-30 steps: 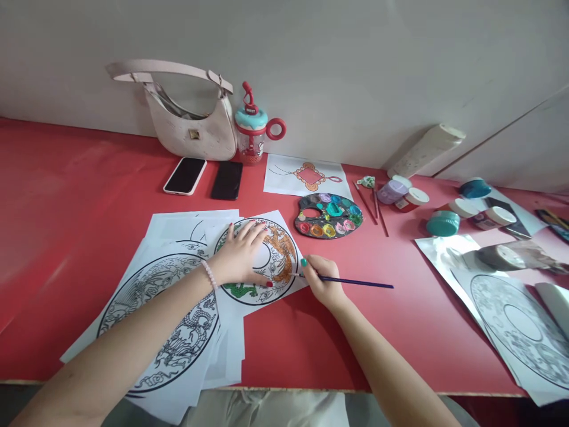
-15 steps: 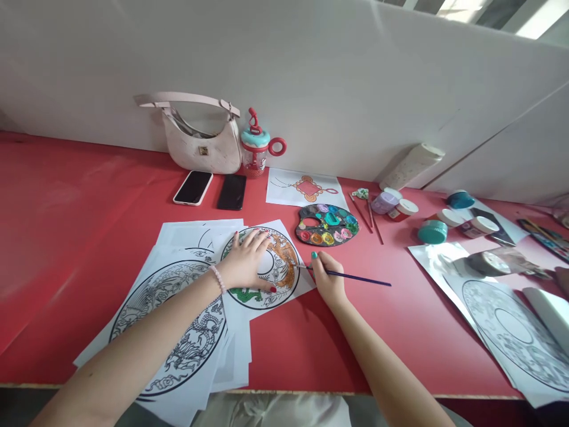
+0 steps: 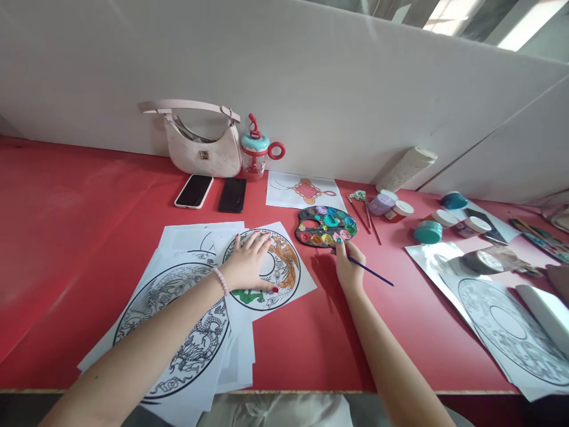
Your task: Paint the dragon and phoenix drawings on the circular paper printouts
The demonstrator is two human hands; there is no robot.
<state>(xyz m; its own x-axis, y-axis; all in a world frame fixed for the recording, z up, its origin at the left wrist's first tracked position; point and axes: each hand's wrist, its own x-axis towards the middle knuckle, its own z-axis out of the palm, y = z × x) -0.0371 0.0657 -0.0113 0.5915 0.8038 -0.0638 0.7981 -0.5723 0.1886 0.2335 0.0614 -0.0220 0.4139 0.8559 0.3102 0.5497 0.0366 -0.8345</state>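
My left hand (image 3: 249,267) lies flat with its fingers spread on a round line drawing (image 3: 284,299), partly painted orange and green. A pink bead bracelet (image 3: 220,281) circles that wrist. In a pinch, my right hand (image 3: 349,265) holds a thin paintbrush (image 3: 376,274) with a dark blue handle. The brush's tip end is at the near edge of the paint palette (image 3: 303,238), which has several colours in its wells. Whether the bristles touch paint I cannot tell. Under my left forearm is a larger unpainted round drawing (image 3: 195,356) on loose sheets.
A white handbag (image 3: 208,157), a red-and-blue cup (image 3: 255,154) and two phones (image 3: 194,191) (image 3: 232,195) stand or lie behind the sheets. Right of the palette are brushes (image 3: 360,213) and paint jars (image 3: 428,232). Another person's hand (image 3: 558,279) shows at the right edge.
My right hand has carried the paintbrush away from the orange part of the drawing, right and back to the palette's near edge. My left hand stays on the drawing.
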